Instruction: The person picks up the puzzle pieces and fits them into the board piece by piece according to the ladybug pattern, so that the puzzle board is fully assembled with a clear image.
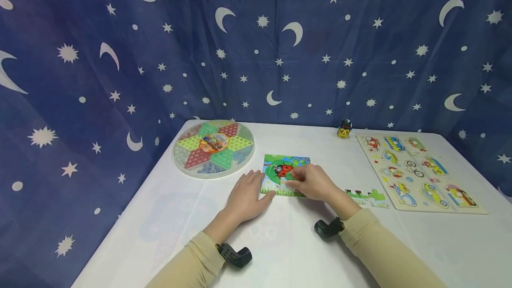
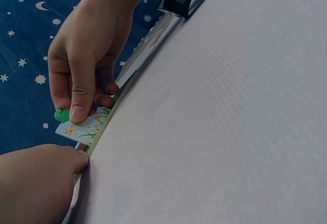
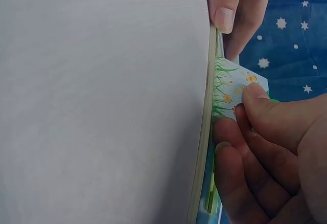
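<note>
Nearest the camera, two beige sleeves with black wrist cameras are reaching forward over a white table [image 1: 280, 252]. Going left to right: a round checkers board [image 1: 214, 148] is sitting at the far left of the table, well apart from the hands. The left hand [image 1: 249, 197] is lying flat with its fingers relaxed, its thumb pressing against the left edge of the ladybird puzzle [image 1: 280, 168], which is lying at the middle of the table. The right hand [image 1: 314, 182] is pinching a puzzle piece [image 2: 82, 124] printed with grass and small flowers, and is holding it tilted at the puzzle's near edge; in the right wrist view the piece [image 3: 232, 88] is standing up off the tray rather than lying flat in it. Just right of that hand, loose pieces [image 1: 368, 197] are waiting on the table, a small yellow toy [image 1: 344, 130] is standing by the starry backdrop, and a vehicle puzzle [image 1: 420, 172] is lying at the far right. As a judgement: the piece may be jamming or sitting crooked if it is pushed down while tilted, the tray may be sliding if the left thumb eases off, and the right sleeve may be brushing the loose pieces aside.
</note>
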A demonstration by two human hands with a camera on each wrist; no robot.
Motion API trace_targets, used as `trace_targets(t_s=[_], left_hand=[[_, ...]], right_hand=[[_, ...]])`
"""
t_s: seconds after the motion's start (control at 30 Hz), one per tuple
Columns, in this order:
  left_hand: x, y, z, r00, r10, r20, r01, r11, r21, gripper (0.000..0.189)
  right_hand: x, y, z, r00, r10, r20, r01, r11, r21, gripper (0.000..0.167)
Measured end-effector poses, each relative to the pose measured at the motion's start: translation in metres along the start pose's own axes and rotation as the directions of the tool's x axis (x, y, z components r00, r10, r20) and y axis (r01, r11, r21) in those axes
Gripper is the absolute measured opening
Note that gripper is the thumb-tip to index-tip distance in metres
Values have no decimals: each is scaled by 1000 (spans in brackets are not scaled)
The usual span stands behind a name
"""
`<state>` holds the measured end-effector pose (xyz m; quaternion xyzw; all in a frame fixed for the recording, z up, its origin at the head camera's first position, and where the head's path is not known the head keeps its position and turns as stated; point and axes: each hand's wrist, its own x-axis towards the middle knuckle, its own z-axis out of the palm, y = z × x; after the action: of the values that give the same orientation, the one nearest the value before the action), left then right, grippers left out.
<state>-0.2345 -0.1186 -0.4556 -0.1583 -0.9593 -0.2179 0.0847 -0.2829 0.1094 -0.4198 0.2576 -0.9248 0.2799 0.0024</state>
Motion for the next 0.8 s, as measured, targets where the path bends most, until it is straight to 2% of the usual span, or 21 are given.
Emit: trace_targets(t_s=[0.27,0.5,0.8], left_hand=[[0,0,0,1000,5,1,-5,1000,5,68],[0,0,0,1000,-1,8,1,1000,7,68],[1,0,0,1000,-4,14,4,1000,17,68]], right_hand=[[5,-3,4,1000,-1,3,1,1000,16,37],[7,-4,7,999,-41,-22,41,999,18,37],[10,-8,11,998,-55,-21,55,998,18,37]])
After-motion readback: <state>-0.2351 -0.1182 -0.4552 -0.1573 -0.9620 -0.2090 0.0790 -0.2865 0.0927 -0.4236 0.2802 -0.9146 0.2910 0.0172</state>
